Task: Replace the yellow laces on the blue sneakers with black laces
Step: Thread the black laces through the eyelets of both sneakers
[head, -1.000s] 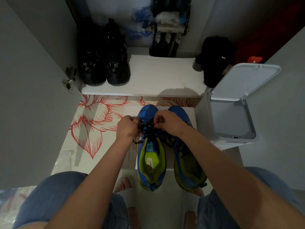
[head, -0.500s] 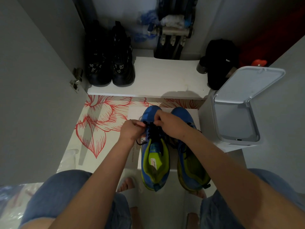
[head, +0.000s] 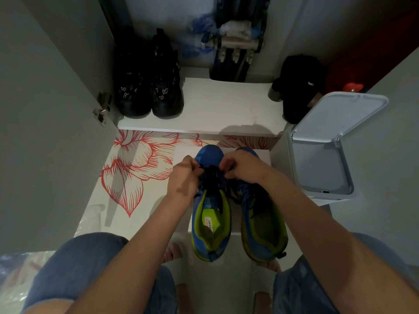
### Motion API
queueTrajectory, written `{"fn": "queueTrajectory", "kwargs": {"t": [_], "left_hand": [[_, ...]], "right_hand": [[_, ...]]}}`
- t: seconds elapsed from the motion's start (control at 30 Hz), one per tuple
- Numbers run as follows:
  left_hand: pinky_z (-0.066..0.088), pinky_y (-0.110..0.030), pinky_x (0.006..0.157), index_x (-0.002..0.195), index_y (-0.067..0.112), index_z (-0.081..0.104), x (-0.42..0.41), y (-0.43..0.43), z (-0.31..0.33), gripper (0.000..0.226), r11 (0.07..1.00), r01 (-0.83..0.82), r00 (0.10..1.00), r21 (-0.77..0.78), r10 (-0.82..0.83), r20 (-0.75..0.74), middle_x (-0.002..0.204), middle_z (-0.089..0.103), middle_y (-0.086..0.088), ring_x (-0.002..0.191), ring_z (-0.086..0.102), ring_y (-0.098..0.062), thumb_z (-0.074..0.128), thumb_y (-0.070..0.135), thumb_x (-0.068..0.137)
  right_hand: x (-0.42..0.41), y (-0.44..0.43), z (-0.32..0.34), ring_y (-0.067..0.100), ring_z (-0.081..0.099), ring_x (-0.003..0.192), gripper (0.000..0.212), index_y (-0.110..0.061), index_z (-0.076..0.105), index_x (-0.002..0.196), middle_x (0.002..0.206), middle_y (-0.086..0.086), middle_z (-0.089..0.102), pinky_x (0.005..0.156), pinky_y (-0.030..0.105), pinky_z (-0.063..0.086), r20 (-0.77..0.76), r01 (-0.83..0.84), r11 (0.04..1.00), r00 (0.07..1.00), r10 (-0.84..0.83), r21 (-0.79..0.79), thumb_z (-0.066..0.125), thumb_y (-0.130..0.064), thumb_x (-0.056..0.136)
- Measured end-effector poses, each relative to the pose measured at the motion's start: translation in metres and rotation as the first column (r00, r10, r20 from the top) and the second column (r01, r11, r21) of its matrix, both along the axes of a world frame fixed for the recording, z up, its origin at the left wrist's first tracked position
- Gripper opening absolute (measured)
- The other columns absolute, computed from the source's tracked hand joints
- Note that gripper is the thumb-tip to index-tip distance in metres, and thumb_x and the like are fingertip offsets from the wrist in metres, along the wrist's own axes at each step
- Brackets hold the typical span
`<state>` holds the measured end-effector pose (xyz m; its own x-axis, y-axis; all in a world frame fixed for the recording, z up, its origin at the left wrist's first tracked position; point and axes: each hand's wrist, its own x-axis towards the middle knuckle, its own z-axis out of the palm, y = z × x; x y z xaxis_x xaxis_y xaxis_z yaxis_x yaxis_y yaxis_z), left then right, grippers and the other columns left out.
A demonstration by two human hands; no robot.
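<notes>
The blue sneakers [head: 210,223] have lime-green linings and black laces [head: 212,176]. The floor [head: 136,168] is white with red line-drawn flowers; the boots [head: 149,91] are black with white marks.

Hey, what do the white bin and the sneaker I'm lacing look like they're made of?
White bin: probably plastic; smooth, matte, moulded lid and rim. Laced sneaker: seems synthetic textile; dull blue toe, lime padded lining.
</notes>
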<state>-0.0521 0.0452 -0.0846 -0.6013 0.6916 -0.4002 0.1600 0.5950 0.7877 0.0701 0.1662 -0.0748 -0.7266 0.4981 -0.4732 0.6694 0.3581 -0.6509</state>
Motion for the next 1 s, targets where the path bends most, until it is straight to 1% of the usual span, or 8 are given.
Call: {"fn": "queueTrajectory", "kwargs": {"t": [0.13,0.4,0.57,0.63,0.7,0.8,0.87,1.0], "left_hand": [[0.052,-0.049,0.077,0.092,0.006,0.051,0.002,0.000,0.005,0.006,0.993,0.108,0.985,-0.051,-0.114,-0.132,0.095,0.063,-0.022,0.085,0.063,-0.038,0.056,0.009,0.090],[0.050,-0.035,0.069,0.112,0.000,0.045,0.008,0.000,0.008,0.019,0.946,0.263,0.872,-0.190,-0.318,-0.374,0.111,0.061,-0.017,0.095,0.062,-0.031,0.047,0.007,0.095],[0.054,-0.047,0.070,0.108,0.001,0.050,0.003,0.001,0.006,0.016,0.967,0.203,0.923,-0.156,-0.242,-0.300,0.100,0.062,-0.023,0.085,0.062,-0.038,0.048,0.008,0.094],[0.054,-0.043,0.070,0.112,0.002,0.051,0.002,0.001,0.005,0.021,0.962,0.222,0.926,-0.160,-0.259,-0.275,0.101,0.063,-0.021,0.084,0.062,-0.035,0.052,0.006,0.091],[0.054,-0.044,0.069,0.112,0.001,0.053,0.001,0.001,0.004,0.026,0.969,0.203,0.947,-0.141,-0.231,-0.222,0.100,0.062,-0.021,0.082,0.063,-0.036,0.059,0.003,0.087],[0.056,-0.044,0.063,0.093,0.000,0.057,0.000,0.001,0.002,0.007,0.984,0.151,0.975,-0.095,-0.164,-0.149,0.086,0.060,-0.019,0.067,0.062,-0.032,0.056,-0.002,0.086],[0.053,-0.037,0.057,0.079,0.006,0.054,0.000,0.002,0.000,0.014,0.993,0.081,0.991,-0.084,-0.090,-0.101,0.071,0.055,-0.007,0.056,0.054,-0.020,0.050,-0.002,0.090],[0.054,-0.048,0.069,0.094,0.003,0.056,0.003,0.003,-0.004,0.008,0.984,0.139,0.951,-0.112,-0.164,-0.262,0.089,0.061,-0.023,0.080,0.061,-0.038,0.049,0.004,0.091]], "right_hand": [[-0.005,-0.005,-0.008,0.014,0.056,0.086,0.013,-0.011,0.064,0.092,0.096,0.005,0.064,0.078,0.025,0.044,-0.056,0.053,0.998,0.997,-0.052,0.025,0.069,-0.005,0.082],[-0.008,-0.012,-0.007,0.020,0.053,0.082,0.004,-0.010,0.053,0.095,0.090,0.006,0.057,0.070,0.033,0.042,-0.016,-0.088,0.978,0.996,0.092,0.188,0.054,-0.014,0.093],[-0.010,-0.014,-0.001,0.018,0.054,0.083,0.015,-0.007,0.054,0.107,0.092,0.003,0.057,0.073,0.033,0.043,-0.081,-0.034,0.973,0.995,0.054,0.229,0.049,-0.016,0.097],[-0.011,-0.015,0.000,0.018,0.054,0.083,0.015,-0.007,0.054,0.107,0.094,0.006,0.059,0.072,0.032,0.043,-0.079,-0.050,0.967,0.994,0.072,0.251,0.050,-0.015,0.096],[-0.009,-0.013,0.001,0.018,0.055,0.087,0.015,-0.006,0.056,0.106,0.096,0.004,0.059,0.076,0.031,0.045,-0.118,0.008,0.989,0.993,0.009,0.147,0.056,-0.014,0.093],[-0.003,-0.006,0.003,0.013,0.052,0.092,0.026,-0.006,0.057,0.112,0.104,0.003,0.058,0.079,0.022,0.041,-0.069,0.044,0.998,0.997,-0.041,0.043,0.064,-0.007,0.087],[-0.001,-0.005,0.000,0.014,0.054,0.093,0.027,-0.005,0.060,0.112,0.110,0.008,0.061,0.082,0.022,0.042,-0.014,0.036,0.998,0.999,-0.035,0.046,0.064,-0.001,0.085],[-0.003,-0.010,-0.004,0.022,0.060,0.097,0.016,-0.001,0.065,0.101,0.106,0.012,0.065,0.079,0.021,0.042,-0.008,0.034,0.993,0.999,-0.033,0.114,0.064,0.000,0.085]]}}
